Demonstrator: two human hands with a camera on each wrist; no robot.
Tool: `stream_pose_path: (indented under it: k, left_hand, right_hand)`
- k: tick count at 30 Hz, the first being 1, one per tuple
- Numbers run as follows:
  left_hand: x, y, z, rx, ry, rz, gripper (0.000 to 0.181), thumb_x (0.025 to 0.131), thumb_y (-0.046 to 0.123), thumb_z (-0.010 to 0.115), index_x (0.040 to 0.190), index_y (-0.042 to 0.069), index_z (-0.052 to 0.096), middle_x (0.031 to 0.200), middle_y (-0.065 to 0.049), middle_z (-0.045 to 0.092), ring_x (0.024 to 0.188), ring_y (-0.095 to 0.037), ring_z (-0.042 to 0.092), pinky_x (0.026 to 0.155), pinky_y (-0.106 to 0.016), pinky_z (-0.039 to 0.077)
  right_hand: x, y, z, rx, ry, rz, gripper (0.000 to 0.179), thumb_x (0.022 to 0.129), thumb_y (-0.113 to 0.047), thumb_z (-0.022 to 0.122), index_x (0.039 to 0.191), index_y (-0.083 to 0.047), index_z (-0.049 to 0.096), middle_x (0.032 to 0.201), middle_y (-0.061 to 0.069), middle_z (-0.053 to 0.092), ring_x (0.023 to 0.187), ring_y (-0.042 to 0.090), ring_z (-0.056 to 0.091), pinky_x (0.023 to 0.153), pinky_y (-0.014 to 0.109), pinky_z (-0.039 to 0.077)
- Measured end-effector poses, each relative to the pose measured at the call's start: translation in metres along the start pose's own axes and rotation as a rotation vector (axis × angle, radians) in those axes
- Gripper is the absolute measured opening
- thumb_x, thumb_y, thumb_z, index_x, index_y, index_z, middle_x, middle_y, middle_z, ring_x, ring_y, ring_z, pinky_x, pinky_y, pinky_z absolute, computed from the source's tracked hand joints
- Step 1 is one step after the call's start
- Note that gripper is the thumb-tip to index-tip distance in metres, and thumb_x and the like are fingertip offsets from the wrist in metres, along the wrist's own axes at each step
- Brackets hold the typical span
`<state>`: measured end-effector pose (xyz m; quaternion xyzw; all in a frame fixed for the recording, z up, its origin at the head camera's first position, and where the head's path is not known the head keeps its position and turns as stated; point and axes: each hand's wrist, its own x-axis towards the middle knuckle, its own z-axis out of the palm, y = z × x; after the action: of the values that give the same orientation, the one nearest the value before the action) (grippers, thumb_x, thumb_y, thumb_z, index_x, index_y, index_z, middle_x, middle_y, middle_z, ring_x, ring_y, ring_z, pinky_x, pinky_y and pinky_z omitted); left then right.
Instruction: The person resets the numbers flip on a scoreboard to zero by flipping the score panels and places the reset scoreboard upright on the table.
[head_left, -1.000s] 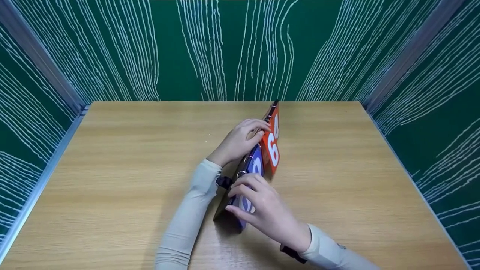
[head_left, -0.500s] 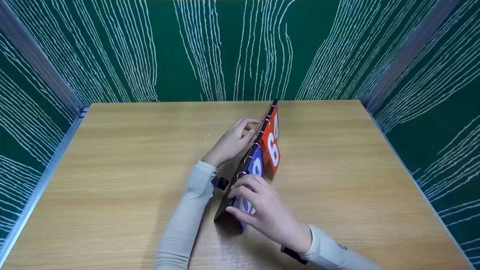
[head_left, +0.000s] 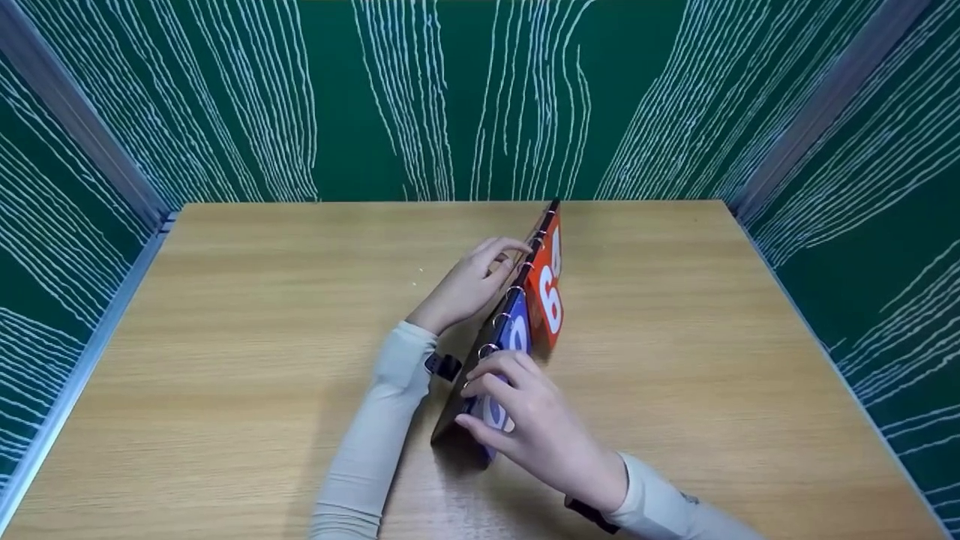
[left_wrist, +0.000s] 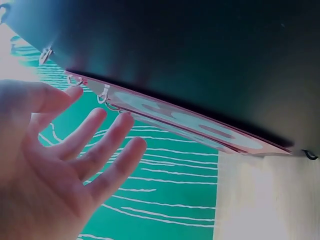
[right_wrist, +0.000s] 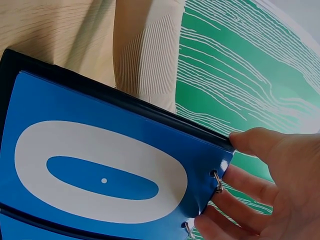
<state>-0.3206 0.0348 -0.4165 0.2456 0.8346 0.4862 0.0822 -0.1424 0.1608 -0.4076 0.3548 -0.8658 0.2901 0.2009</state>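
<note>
A flip scoreboard (head_left: pixel 517 315) stands tent-like on the table, running away from me. Metal rings along its black top edge hold blue number cards (right_wrist: pixel 100 172) at the near end and red number cards (head_left: pixel 550 307) farther off. One large red card shows a 6; the blue card in the right wrist view shows a 0. My right hand (head_left: pixel 540 420) holds the near end, thumb at the corner and fingers by the rings. My left hand (head_left: pixel 469 285) is on the board's left side, fingers loosely spread near the top edge by the rings (left_wrist: pixel 102 95). It grips nothing.
The wooden table (head_left: pixel 262 360) extends on both sides of the scoreboard. Green walls (head_left: pixel 330 97) with white wavy lines enclose its back and sides. A dark wrist camera (head_left: pixel 444 367) on the left wrist sits close to the board's left side.
A second ago my left fingers reached over the top edge by the red cards. They have drawn back to the left, then edged slightly toward the rings again. My right hand stays almost still.
</note>
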Motion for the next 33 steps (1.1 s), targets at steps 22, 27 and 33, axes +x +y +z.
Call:
stream_pose_path:
  k: [22,27,33]
  left_hand:
    - [0.002,-0.006,0.002,-0.072,-0.014,-0.023,0.037,0.109,0.017,0.041,0.143,0.028,0.051,0.151,-0.001,0.051,0.134,-0.023,0.055,0.105,-0.045,0.053]
    - [0.005,-0.013,0.005,-0.124,-0.015,-0.035,0.034,0.109,0.02,0.041,0.139,0.03,0.054,0.15,0.0,0.053,0.138,-0.025,0.053,0.109,-0.047,0.05]
    - [0.008,-0.019,0.009,-0.162,-0.029,-0.06,0.032,0.111,0.024,0.04,0.138,0.029,0.055,0.15,-0.002,0.052,0.135,-0.028,0.056,0.106,-0.046,0.053]
  right_hand:
    - [0.001,0.001,0.004,-0.005,0.051,-0.048,0.018,0.09,-0.026,0.078,0.102,-0.016,0.069,0.112,0.0,0.065,0.107,0.017,0.059,0.095,0.029,0.053]
    - [0.0,0.0,0.003,-0.01,0.045,-0.026,0.02,0.087,-0.024,0.081,0.102,-0.018,0.069,0.112,-0.002,0.064,0.107,0.014,0.059,0.093,0.027,0.054]
    - [-0.001,0.0,0.002,-0.024,0.029,-0.003,0.018,0.089,-0.027,0.079,0.102,-0.019,0.069,0.112,-0.003,0.064,0.108,0.012,0.059,0.094,0.025,0.053]
